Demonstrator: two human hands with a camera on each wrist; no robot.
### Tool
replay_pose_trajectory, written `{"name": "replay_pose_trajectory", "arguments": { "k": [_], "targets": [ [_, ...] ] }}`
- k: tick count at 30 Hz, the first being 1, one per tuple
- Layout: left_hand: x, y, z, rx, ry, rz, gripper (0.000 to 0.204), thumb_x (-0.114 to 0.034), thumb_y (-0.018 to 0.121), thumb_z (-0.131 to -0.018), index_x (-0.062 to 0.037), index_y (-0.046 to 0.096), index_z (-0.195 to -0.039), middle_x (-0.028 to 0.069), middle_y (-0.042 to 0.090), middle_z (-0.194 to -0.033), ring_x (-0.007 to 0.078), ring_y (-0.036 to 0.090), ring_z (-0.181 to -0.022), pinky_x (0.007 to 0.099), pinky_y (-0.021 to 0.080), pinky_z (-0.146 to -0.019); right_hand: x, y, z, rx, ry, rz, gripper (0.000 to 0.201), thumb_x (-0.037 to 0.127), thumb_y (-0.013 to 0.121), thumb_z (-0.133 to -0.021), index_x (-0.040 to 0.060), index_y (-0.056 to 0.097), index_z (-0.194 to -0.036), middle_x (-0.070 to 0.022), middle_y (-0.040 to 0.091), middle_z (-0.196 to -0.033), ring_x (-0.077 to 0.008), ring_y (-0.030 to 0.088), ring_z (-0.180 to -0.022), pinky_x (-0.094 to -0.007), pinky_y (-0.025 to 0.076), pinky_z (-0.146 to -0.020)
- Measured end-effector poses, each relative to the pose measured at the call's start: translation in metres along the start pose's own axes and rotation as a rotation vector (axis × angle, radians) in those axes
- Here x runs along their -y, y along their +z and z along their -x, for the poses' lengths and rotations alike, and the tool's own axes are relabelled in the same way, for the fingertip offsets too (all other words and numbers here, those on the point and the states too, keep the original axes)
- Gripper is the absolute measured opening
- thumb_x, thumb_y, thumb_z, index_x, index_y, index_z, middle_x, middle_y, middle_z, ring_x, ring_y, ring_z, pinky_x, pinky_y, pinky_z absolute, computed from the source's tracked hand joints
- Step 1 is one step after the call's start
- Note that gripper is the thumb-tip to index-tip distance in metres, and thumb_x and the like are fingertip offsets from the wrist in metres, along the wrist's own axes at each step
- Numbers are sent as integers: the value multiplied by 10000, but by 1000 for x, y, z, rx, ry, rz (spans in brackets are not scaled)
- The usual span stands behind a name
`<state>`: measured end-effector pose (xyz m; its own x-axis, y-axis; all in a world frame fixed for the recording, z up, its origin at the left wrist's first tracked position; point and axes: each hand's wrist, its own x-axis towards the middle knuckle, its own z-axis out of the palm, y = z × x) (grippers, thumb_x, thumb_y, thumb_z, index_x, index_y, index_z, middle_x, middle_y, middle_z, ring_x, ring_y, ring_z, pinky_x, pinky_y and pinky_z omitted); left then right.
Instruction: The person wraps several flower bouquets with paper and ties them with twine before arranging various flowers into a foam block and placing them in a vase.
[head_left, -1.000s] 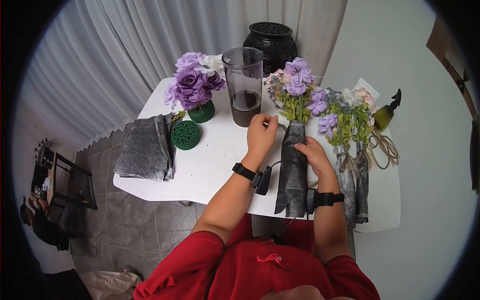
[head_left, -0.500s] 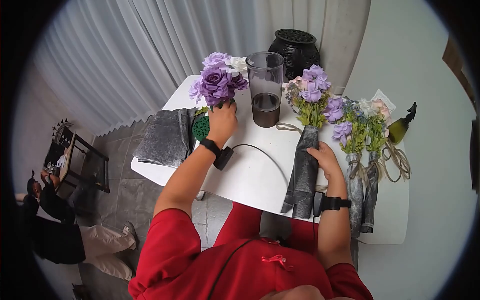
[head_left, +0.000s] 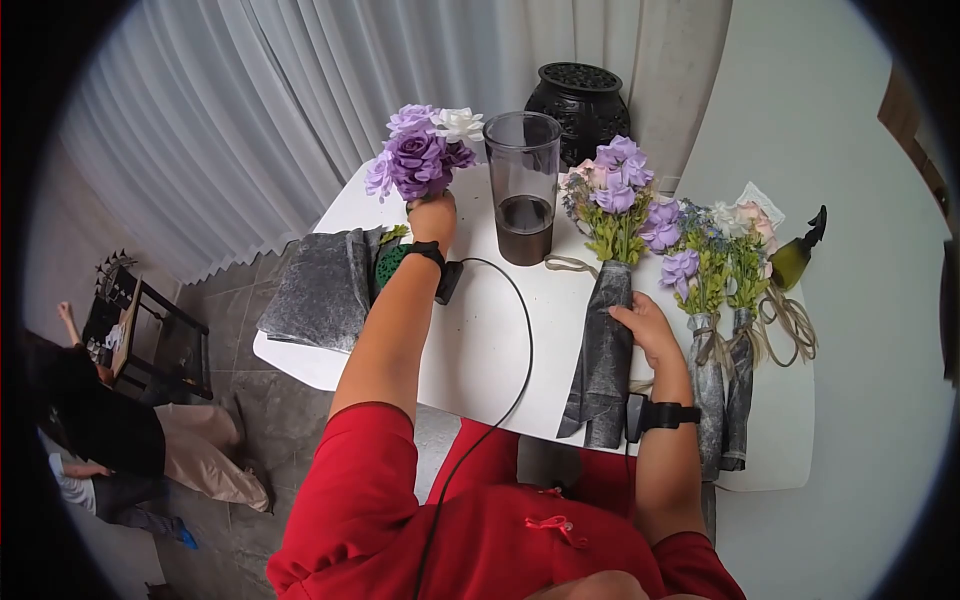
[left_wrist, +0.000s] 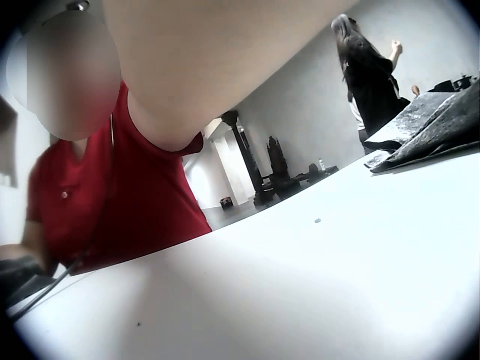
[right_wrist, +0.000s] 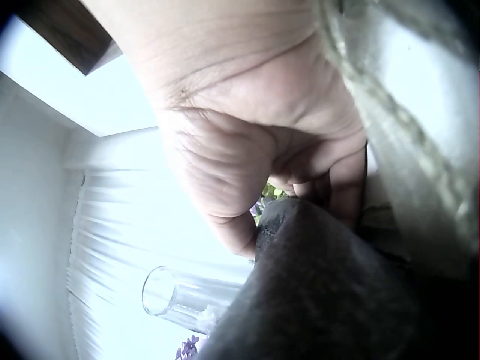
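In the head view my left hand (head_left: 433, 222) grips the purple rose arrangement (head_left: 418, 165) just below its blooms, its fingers mostly hidden. Beside that wrist, a green floral foam block (head_left: 390, 262) is partly covered. My right hand (head_left: 650, 328) holds a bouquet wrapped in dark grey paper (head_left: 603, 350), thumb across the front, near the table's front edge. Lilac and pale pink flowers (head_left: 615, 190) stick out of its top. Close up in the right wrist view, thumb and fingers of the right hand (right_wrist: 255, 150) close around the grey wrapping (right_wrist: 300, 292).
A tall glass vase (head_left: 522, 190) with dark liquid stands between the hands. A tan ribbon (head_left: 572, 264) lies beside it. Grey wrapping sheets (head_left: 320, 290) are stacked at left. Two tied bouquets (head_left: 708, 400) and a green spray bottle (head_left: 792, 258) are at right. People (head_left: 150, 440) are beyond the table.
My left hand has left the bouquet's neck, swung left to the purple roses, and shifted them slightly away. The right hand keeps its hold on the wrapped bouquet.
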<state>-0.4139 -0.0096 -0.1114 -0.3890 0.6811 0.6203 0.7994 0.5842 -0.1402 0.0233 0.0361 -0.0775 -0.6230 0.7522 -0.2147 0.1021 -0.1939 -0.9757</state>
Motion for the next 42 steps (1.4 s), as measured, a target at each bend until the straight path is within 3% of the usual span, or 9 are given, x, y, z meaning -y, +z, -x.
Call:
{"name": "replay_pose_trajectory", "arguments": {
  "k": [7,16,18,25,27,31,34,39,42],
  "targets": [
    [22,50,-29,-190,-99,-80,144,-107,580,-760,-69,661,-873,114,658,-809,316,645,-704,426,487,-665,-4,-1,-2,14,-8,-26,420,95,655,-846,-67,495,-1199,-100,656,-1031,-150,631,-895,-266,486,-806],
    [30,47,-55,-42,-311,-112,187,-138,549,-809,-86,664,-946,136,670,-879,357,662,-822,439,538,-652,-6,-1,-4,-12,-4,-25,409,84,651,-848,-51,505,-1205,-76,664,-989,-131,636,-840,-260,504,-745],
    [34,35,-57,116,-241,-110,228,-148,539,-818,-84,648,-1008,146,659,-971,366,660,-848,476,543,-669,-4,0,-3,-10,1,-40,412,74,657,-846,-60,500,-1203,-84,668,-988,-137,636,-849,-263,499,-768],
    [16,-57,-30,260,-127,-28,285,-172,564,-820,-82,625,-1083,128,624,-1108,382,650,-901,538,530,-721,-5,-2,-4,3,-6,-35,417,90,650,-848,-48,501,-1212,-78,664,-992,-133,637,-843,-260,502,-754],
    [21,-77,-14,337,14,142,318,-217,616,-809,-88,631,-1098,132,615,-1122,344,662,-899,537,531,-724,-3,0,-3,11,-18,-29,436,104,647,-849,-41,494,-1231,-73,657,-1000,-130,638,-838,-258,511,-727],
    [41,-152,40,361,132,152,455,-338,670,-790,-118,620,-1185,131,594,-1174,353,522,-1159,533,421,-964,-5,0,-3,-2,-24,-46,400,91,655,-843,-58,513,-1187,-90,666,-991,-145,631,-862,-270,488,-792],
    [59,-160,71,340,150,215,538,-339,703,-786,-107,576,-1253,162,534,-1270,362,431,-1249,460,348,-1054,-9,-3,-6,0,-26,-15,419,107,654,-843,-44,509,-1206,-80,663,-985,-139,637,-834,-268,504,-742],
    [68,-130,88,334,252,410,593,-376,690,-800,-127,526,-1312,173,455,-1359,370,395,-1281,503,312,-1066,-7,-1,-5,-6,-34,12,431,126,658,-843,-25,512,-1219,-66,662,-972,-130,645,-796,-267,524,-681],
    [64,-118,85,270,277,394,589,-363,687,-811,-131,512,-1324,180,442,-1363,384,383,-1282,491,278,-1086,1,3,1,-31,-5,-9,407,106,656,-837,-64,520,-1180,-99,661,-999,-158,630,-870,-273,484,-796]
  ]
}}
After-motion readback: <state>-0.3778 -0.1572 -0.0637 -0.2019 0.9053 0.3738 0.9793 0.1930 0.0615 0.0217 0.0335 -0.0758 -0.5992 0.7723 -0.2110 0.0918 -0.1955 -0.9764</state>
